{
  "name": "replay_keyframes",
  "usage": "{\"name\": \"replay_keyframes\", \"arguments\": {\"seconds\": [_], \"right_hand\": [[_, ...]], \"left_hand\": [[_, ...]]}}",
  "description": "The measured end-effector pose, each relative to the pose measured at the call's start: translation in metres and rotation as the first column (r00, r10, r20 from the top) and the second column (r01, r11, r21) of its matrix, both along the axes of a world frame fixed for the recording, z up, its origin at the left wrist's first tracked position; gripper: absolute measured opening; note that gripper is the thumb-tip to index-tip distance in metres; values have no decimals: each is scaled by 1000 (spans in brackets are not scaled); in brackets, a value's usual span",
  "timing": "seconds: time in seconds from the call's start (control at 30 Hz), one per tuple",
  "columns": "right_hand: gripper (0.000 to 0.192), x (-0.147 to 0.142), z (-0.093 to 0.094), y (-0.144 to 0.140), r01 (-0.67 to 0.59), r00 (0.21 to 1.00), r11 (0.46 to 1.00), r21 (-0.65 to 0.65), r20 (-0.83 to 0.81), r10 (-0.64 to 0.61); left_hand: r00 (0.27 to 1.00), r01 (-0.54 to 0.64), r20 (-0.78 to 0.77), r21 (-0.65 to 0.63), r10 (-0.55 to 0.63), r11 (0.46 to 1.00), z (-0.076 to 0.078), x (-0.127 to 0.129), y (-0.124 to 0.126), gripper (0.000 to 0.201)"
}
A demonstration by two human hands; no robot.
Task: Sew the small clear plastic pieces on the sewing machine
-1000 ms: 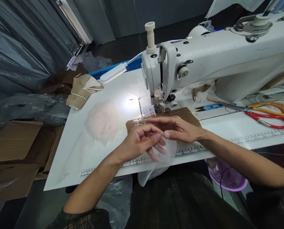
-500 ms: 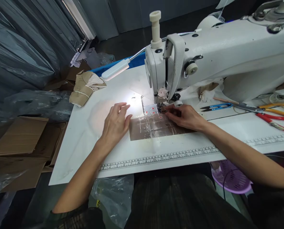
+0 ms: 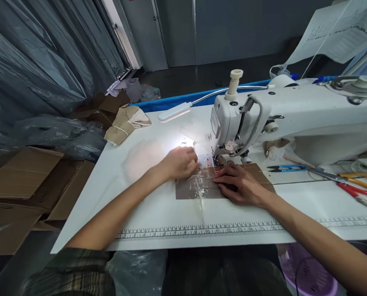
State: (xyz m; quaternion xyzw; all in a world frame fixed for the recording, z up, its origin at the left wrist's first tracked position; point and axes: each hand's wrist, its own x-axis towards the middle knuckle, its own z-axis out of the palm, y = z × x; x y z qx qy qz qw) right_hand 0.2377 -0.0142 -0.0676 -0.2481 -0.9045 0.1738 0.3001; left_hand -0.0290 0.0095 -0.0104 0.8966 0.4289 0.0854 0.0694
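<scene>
A brown sheet (image 3: 186, 190) lies under the needle area of a white sewing machine (image 3: 225, 123), with shiny clear plastic (image 3: 204, 158) bearing small red marks over part of it. My right hand (image 3: 240, 183) rests on the brown sheet, its fingers stretched out and apart, just in front of the presser foot (image 3: 219, 160). To the left, my left hand (image 3: 182, 163) is curled over the left edge of the plastic and the sheet. Its fingers are closed and slightly blurred; whatever lies between the fingertips is hidden.
Thread snips (image 3: 288, 168) and red-handled scissors (image 3: 354, 193) lie on the right of the white table (image 3: 152, 209). A lamp (image 3: 175, 112) reaches over from behind. A tied fabric bundle (image 3: 121, 127) sits back left, cardboard boxes (image 3: 23, 172) beside the table, a purple basket (image 3: 310, 271) below.
My left hand has moved right from the bare table onto the sheet's edge, its fingers curling. My right hand has left the presser foot and spread onto the sheet. The view has tilted up.
</scene>
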Motion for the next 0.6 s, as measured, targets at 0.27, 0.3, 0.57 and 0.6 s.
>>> {"name": "replay_keyframes", "arguments": {"seconds": [0.27, 0.3, 0.57, 0.6], "right_hand": [[24, 0, -1, 2, -6, 1000, 1000, 5, 14, 6], [24, 0, -2, 3, -8, 1000, 1000, 1, 10, 8], [23, -1, -3, 2, 4, 1000, 1000, -25, 6, -4], [23, -1, -3, 2, 11, 1000, 1000, -23, 1, -11]], "left_hand": [[660, -594, 398, -242, 637, 767, -11, -23, 106, 18], [645, -572, 431, -274, 631, 773, -14, -22, 113, 15], [461, -426, 749, -283, 475, 860, -12, -15, 116, 15], [423, -416, 777, -291, 467, 862, -8, -14, 113, 16]]}}
